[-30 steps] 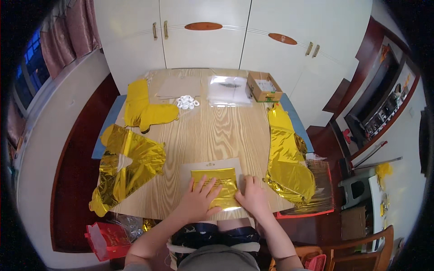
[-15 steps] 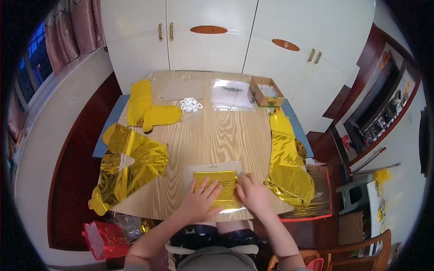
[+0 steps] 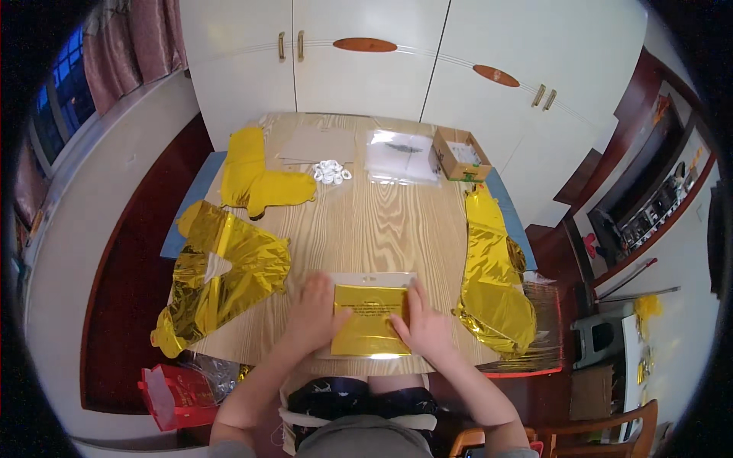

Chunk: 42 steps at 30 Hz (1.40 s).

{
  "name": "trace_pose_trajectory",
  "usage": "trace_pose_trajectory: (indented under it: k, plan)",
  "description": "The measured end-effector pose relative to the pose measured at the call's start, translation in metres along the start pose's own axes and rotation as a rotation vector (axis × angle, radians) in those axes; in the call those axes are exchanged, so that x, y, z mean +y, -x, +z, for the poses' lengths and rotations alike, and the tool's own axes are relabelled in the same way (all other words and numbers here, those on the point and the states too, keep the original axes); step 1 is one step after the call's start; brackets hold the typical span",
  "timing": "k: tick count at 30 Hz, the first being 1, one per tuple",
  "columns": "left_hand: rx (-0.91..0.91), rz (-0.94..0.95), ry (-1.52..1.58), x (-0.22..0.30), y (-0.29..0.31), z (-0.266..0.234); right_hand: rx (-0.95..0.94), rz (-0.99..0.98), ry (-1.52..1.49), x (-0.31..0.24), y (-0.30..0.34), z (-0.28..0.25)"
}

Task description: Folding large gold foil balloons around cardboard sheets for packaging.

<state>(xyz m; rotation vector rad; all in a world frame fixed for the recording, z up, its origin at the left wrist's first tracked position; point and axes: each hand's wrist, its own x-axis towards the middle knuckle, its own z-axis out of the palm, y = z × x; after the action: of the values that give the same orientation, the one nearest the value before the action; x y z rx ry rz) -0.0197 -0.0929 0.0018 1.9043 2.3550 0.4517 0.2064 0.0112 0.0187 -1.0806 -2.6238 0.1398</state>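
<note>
On the near edge of the table lies a clear plastic packet (image 3: 372, 336) with a flat gold foil sheet inside, dark print on it and a paler strip with a hang hole at its far end. My left hand (image 3: 311, 317), smeared by motion, is at the packet's left edge, its thumb apart from the fingers and over the foil. Along the right edge my right hand (image 3: 426, 328) has its fingers stretched out, thumb spread onto the foil. Gold foil balloons lie flat on either side: two at left, a letter-like one (image 3: 229, 263) and an angled one (image 3: 248, 172), and a long one (image 3: 492, 267) at right.
Toward the back of the table (image 3: 382, 237) are grey-brown card sheets (image 3: 317, 143), a pile of white rings (image 3: 331, 172), clear plastic bags (image 3: 401, 156) and an open cardboard box (image 3: 462, 156). A red bag (image 3: 179, 397) stands below the left edge. White cupboards (image 3: 366, 76) rise behind.
My left hand has slid off the foil to the packet's left edge. The right hand has shifted along the right edge, its thumb now spread over the foil. The view has tilted slightly.
</note>
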Motion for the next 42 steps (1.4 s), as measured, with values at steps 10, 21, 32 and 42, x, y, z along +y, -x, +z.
trace_pose_trajectory:
  k: [10, 21, 32, 42]
  plan:
    - [-0.028, -0.226, 0.384, -0.032, -0.046, 0.010, 0.098, 0.124, 0.006, -0.007, 0.006, 0.005]
    - [-0.147, -0.571, 1.209, -0.026, -0.060, -0.014, 0.105, 0.149, -0.003, -0.012, 0.023, 0.006]
    - [-0.195, -0.169, 1.413, -0.034, -0.032, -0.019, 0.463, 0.151, -0.321, 0.005, 0.038, -0.002]
    - [0.118, 0.208, 1.489, 0.006, 0.021, -0.098, 0.304, 0.103, -1.036, 0.019, 0.029, -0.046]
